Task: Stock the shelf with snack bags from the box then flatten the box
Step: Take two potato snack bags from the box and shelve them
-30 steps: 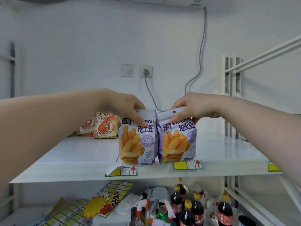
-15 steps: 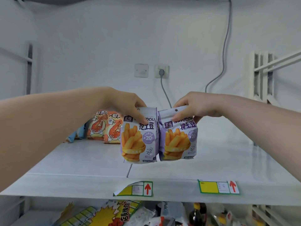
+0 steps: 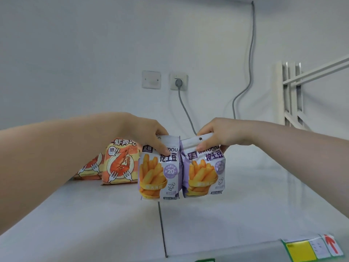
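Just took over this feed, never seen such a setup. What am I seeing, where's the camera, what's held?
No robot: these are a person's bare hands, filmed by one wide-angle camera on their head, facing a white shelf. The left hand pinches the top of one purple fries bag; the right hand pinches a second fries bag beside it, both upright. Whether they rest on the shelf is unclear. Two orange shrimp bags stand behind, at left. A yellow tag sits on the shelf's front edge.
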